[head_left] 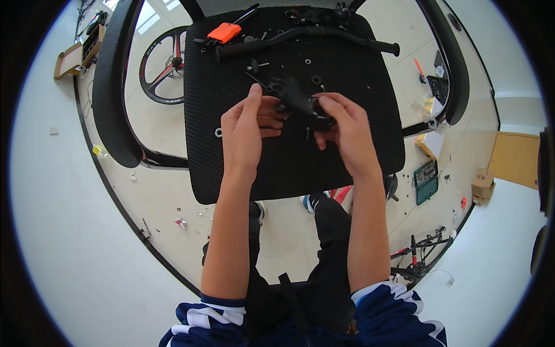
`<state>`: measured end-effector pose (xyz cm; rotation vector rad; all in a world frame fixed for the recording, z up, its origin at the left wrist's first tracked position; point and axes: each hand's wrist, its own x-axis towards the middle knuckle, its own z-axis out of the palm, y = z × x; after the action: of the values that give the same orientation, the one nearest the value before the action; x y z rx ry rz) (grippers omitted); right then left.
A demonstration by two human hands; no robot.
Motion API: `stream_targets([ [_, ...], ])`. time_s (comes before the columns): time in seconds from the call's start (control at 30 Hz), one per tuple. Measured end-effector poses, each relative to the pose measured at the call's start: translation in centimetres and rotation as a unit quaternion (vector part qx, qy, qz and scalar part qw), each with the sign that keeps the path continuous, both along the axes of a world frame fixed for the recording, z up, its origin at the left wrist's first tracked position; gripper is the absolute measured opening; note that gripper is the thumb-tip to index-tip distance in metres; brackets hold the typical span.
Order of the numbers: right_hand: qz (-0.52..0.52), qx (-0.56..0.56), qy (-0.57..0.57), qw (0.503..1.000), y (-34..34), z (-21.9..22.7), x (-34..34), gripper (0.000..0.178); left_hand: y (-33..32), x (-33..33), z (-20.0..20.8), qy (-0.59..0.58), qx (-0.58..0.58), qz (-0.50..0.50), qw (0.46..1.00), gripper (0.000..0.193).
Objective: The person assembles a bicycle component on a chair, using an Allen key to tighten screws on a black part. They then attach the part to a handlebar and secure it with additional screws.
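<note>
Above the black mesh seat of a chair (225,173), both my hands hold a black curved part (298,98) with a round opening at its right end; it resembles a bicycle stem, but its exact kind is unclear. My left hand (245,130) has its fingers curled under the part's left side, with the thumb raised. A thin dark rod (255,79) shows just beyond that thumb. At the round end, my right hand (350,130) grips with thumb on top and fingers below. Beyond the hands lies a black handlebar (306,36), near several small bolts and a washer (316,80).
An orange block-shaped item (224,33) lies at the seat's far left. Black armrests (115,87) (448,63) flank the seat. A spoked wheel (165,66) is on the floor at left. On the right floor are a green tool case (426,182), cardboard boxes (483,185) and a bike frame (415,254).
</note>
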<state>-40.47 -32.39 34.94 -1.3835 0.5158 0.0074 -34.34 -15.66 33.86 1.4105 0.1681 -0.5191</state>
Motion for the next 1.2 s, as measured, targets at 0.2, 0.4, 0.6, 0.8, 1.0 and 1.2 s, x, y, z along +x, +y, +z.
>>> stream_targets([
  [0.2,-0.086,-0.086,0.045,0.992,-1.8,0.0,-0.3,0.033,-0.3,-0.3,-0.4,-0.046,0.033,-0.025,0.998,0.045],
  [0.4,-0.023,-0.006,-0.035,0.999,1.0,0.2,0.2,0.033,-1.6,-1.3,-1.0,-0.119,0.028,-0.103,0.987,0.041],
  [0.6,0.025,-0.061,-0.04,0.997,0.5,-0.4,0.1,0.03,-1.3,-1.2,0.0,-0.111,0.007,-0.137,0.984,0.033],
  [0.8,0.015,-0.032,-0.103,0.994,-0.3,0.3,0.0,0.032,-0.9,-0.9,-0.4,-0.252,-0.021,-0.082,0.964,0.029],
  [1.0,-0.066,-0.161,-0.045,0.984,-3.0,-1.3,-0.1,0.031,0.8,0.1,-0.6,-0.239,0.055,-0.012,0.969,0.036],
  [1.2,-0.056,-0.373,-0.061,0.924,-4.0,-2.3,2.7,0.023,-0.3,0.2,0.0,-0.141,-0.035,0.005,0.989,0.027],
])
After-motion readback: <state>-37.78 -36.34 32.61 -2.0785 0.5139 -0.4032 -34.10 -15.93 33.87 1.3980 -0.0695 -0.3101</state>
